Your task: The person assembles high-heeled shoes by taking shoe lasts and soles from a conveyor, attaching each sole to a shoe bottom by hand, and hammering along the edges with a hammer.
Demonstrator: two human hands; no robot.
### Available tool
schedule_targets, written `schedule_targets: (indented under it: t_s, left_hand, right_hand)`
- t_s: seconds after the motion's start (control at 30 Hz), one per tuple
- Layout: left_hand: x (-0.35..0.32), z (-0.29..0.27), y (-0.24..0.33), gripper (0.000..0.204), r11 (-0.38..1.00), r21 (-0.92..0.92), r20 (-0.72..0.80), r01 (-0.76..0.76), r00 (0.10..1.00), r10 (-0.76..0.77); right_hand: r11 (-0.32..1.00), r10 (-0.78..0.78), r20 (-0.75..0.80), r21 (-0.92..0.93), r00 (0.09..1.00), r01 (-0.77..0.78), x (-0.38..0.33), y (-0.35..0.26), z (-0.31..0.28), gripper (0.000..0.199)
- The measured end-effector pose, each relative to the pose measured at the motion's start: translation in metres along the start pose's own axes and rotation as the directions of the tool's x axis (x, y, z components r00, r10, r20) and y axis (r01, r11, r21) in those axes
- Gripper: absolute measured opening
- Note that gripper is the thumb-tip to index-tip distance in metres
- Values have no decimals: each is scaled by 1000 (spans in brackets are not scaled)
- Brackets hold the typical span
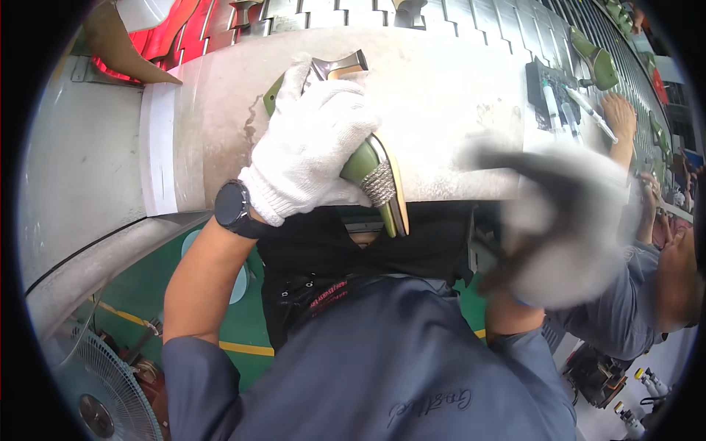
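Note:
My left hand (316, 132), in a white knit glove, is wrapped round a green high-heeled shoe (360, 163) above the near part of the pale worktop. The shoe lies on its side with its sole to the right. Its shiny heel (342, 66) sticks out beyond my fingers, and its toe hangs over the table's near edge. A braided silvery band (379, 184) crosses the toe part. My right hand (573, 228), also in a white glove, is smeared by motion at the right. A dark hammer-like tool (548, 173) is in it, too blurred to make out exactly.
A slatted metal conveyor (485, 26) runs behind the pale worktop (448, 95). Syringe-like tubes (553, 106) lie in a dark tray at the right. A co-worker's hand (619, 117) rests near a green shoe (594, 59). A fan (103, 397) stands at lower left.

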State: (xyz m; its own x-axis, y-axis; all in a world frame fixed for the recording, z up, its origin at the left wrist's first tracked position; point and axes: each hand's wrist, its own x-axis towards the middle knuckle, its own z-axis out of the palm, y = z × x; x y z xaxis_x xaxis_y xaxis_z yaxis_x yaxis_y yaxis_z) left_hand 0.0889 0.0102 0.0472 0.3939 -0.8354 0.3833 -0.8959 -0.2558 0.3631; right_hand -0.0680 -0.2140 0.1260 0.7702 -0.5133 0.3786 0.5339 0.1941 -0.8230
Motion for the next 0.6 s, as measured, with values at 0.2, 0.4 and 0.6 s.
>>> schedule_targets:
  t_s: [0.2, 0.4, 0.6]
  left_hand:
    - [-5, 3, 0, 96, 1000, 6, 18, 17, 1000, -17]
    - [2, 3, 4, 94, 999, 38, -32, 14, 999, -12]
    - [7, 2, 1, 93, 999, 44, -57, -19, 998, 22]
  right_hand:
    - [718, 343, 215, -688, 914, -108, 15, 39, 3, 33]
    - [786, 243, 340, -618, 909, 21, -26, 16, -13, 27]
    - [792, 511, 256, -512, 820, -334, 6, 15, -20, 16]
